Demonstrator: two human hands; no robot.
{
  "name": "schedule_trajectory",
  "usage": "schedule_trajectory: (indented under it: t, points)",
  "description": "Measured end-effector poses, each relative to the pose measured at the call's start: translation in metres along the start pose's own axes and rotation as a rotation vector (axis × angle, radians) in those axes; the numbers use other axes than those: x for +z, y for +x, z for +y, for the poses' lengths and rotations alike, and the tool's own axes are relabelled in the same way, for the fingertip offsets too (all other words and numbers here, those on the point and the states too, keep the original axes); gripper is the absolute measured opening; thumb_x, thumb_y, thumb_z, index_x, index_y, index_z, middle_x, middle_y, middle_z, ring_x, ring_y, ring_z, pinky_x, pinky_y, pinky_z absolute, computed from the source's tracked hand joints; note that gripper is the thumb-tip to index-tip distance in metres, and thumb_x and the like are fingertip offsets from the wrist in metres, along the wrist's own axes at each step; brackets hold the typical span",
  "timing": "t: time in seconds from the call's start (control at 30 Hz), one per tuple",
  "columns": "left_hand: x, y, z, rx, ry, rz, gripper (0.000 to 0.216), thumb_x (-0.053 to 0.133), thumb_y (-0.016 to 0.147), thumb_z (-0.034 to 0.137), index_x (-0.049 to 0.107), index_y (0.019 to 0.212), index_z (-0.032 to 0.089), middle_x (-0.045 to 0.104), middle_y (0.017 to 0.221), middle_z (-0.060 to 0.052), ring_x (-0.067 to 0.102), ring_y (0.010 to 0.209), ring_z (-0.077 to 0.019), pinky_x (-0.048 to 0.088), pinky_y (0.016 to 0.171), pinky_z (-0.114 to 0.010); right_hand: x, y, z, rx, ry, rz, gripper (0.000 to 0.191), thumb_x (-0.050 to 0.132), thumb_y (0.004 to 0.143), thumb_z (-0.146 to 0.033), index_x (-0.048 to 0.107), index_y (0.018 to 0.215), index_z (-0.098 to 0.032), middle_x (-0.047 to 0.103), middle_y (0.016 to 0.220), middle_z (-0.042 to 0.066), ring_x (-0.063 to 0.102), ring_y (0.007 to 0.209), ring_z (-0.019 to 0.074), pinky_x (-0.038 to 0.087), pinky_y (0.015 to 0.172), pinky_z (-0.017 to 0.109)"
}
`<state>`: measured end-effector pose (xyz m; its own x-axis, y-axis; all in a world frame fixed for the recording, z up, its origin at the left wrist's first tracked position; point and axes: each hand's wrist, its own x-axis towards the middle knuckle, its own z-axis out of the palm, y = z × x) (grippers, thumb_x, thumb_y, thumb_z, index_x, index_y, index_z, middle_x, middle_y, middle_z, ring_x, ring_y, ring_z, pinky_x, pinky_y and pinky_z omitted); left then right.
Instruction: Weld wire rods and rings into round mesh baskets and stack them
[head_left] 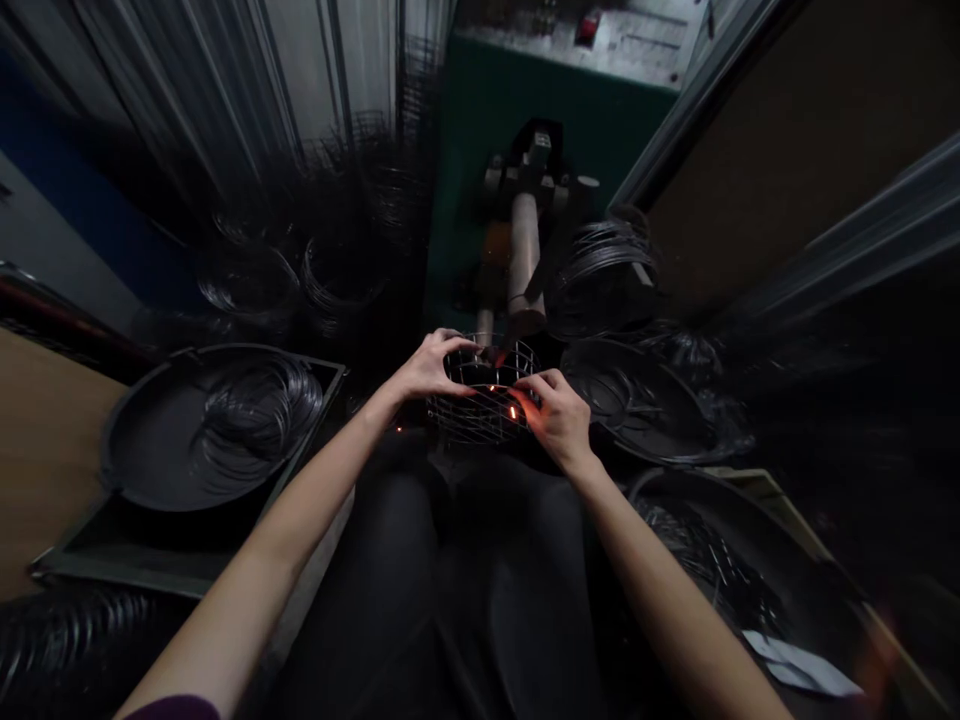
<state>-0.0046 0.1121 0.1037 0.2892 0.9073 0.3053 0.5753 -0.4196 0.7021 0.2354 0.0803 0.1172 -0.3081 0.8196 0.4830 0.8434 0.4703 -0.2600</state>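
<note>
A round wire basket (469,425) of thin metal mesh sits in front of my knees, under the arms of a welding machine (525,245). My left hand (435,366) grips its left side, thumb on the near rim and fingers reaching over the far part. On the right, my right hand (559,415) pinches the near rim between thumb and fingers. Whether a separate loose wire is also in that pinch, I cannot tell. Orange sparks glow by the right fingertips, and a reddish glow shows at the machine's lower tip.
A black round tray (150,450) with wire rings (259,405) stands on a stand at left. More trays with wire lie at right, one (675,425) beside the basket. Wire coils (611,250) hang near the machine's green body (472,130). Stacked wire rings (251,280) stand at back left.
</note>
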Motion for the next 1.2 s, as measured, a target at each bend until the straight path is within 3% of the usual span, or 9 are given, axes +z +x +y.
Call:
schedule_trajectory:
  t: [0.27, 0.4, 0.5, 0.63, 0.73, 0.83, 0.93, 1.1, 1.2]
  points:
    - [-0.009, 0.028, -0.005, -0.008, 0.009, -0.016, 0.069, 0.084, 0.055, 0.041, 0.06, 0.117, 0.022, 0.048, 0.121, -0.009, 0.044, 0.121, -0.0287, 0.034, 0.109, -0.047, 0.005, 0.028, -0.001, 0.158, 0.091, 0.019, 0.025, 0.055, 0.087, -0.04, 0.068, 0.089, -0.019, 0.057, 0.085, 0.005, 0.053, 0.07, 0.0148, 0.039, 0.06, 0.025]
    - [-0.003, 0.004, -0.028, -0.036, -0.134, 0.038, 0.103, 0.082, 0.055, 0.051, 0.032, 0.141, 0.022, 0.029, 0.145, -0.014, 0.026, 0.137, -0.0333, 0.022, 0.114, -0.053, -0.024, -0.007, 0.008, 0.339, 0.31, 0.064, 0.038, 0.039, 0.093, -0.046, 0.066, 0.087, -0.019, 0.059, 0.089, 0.007, 0.056, 0.081, 0.0178, 0.044, 0.077, 0.03]
    - [0.011, -0.026, -0.053, -0.102, -0.282, 0.015, 0.124, 0.082, 0.052, 0.057, 0.011, 0.147, 0.019, 0.016, 0.15, -0.02, 0.02, 0.141, -0.0342, 0.021, 0.115, -0.052, -0.048, -0.055, 0.021, 0.529, 0.507, -0.057, 0.045, 0.036, 0.092, -0.056, 0.064, 0.092, -0.021, 0.062, 0.094, 0.006, 0.058, 0.088, 0.018, 0.046, 0.081, 0.031]
    - [0.029, -0.049, -0.071, -0.133, -0.404, 0.105, 0.127, 0.082, 0.05, 0.058, 0.007, 0.145, 0.019, 0.028, 0.143, -0.022, 0.03, 0.137, -0.0314, 0.032, 0.11, -0.049, -0.053, -0.104, 0.032, 0.764, 0.703, -0.275, 0.052, 0.042, 0.084, -0.068, 0.06, 0.098, -0.02, 0.064, 0.079, 0.005, 0.06, 0.068, 0.0166, 0.05, 0.068, 0.031]
    - [0.03, -0.054, -0.069, -0.17, -0.461, 0.211, 0.124, 0.084, 0.049, 0.054, 0.01, 0.143, 0.023, 0.034, 0.138, -0.019, 0.035, 0.133, -0.0298, 0.034, 0.108, -0.051, -0.049, -0.114, 0.022, 0.866, 0.941, -0.441, 0.052, 0.06, 0.076, -0.063, 0.057, 0.106, -0.019, 0.066, 0.087, 0.007, 0.064, 0.076, 0.0183, 0.053, 0.075, 0.034]
    - [0.018, -0.059, -0.055, -0.117, -0.482, 0.265, 0.117, 0.087, 0.048, 0.043, 0.017, 0.139, 0.025, 0.038, 0.135, -0.016, 0.038, 0.129, -0.0291, 0.034, 0.108, -0.05, -0.05, -0.104, -0.001, 0.798, 1.012, -0.534, 0.061, 0.069, 0.074, -0.052, 0.052, 0.123, -0.02, 0.065, 0.088, 0.005, 0.063, 0.077, 0.0153, 0.052, 0.073, 0.029]
    - [0.002, -0.067, -0.031, 0.039, -0.334, 0.188, 0.097, 0.083, 0.054, 0.03, 0.028, 0.134, 0.026, 0.041, 0.133, -0.012, 0.041, 0.126, -0.0281, 0.035, 0.108, -0.048, -0.052, -0.075, -0.024, 0.64, 0.997, -0.527, 0.071, 0.068, 0.076, -0.048, 0.042, 0.137, -0.023, 0.058, 0.071, -0.004, 0.052, 0.058, 0.009, 0.044, 0.056, 0.022]
    - [-0.006, -0.074, 0.011, 0.163, 0.073, -0.051, 0.08, 0.079, 0.056, 0.024, 0.042, 0.127, 0.023, 0.043, 0.134, -0.012, 0.037, 0.125, -0.0315, 0.035, 0.105, -0.048, -0.037, -0.016, -0.041, 0.436, 0.795, -0.802, 0.036, 0.07, 0.072, -0.043, 0.071, 0.094, -0.015, 0.067, 0.075, 0.002, 0.058, 0.066, 0.0128, 0.043, 0.058, 0.023]
    - [-0.002, -0.071, 0.022, 0.126, 0.197, -0.121, 0.078, 0.079, 0.056, 0.026, 0.046, 0.127, 0.025, 0.041, 0.138, -0.011, 0.037, 0.122, -0.0344, 0.037, 0.101, -0.053, -0.025, -0.002, -0.045, 0.265, 0.515, -0.755, 0.024, 0.063, 0.08, -0.038, 0.073, 0.085, -0.017, 0.072, 0.083, 0.004, 0.065, 0.078, 0.0179, 0.047, 0.069, 0.026]
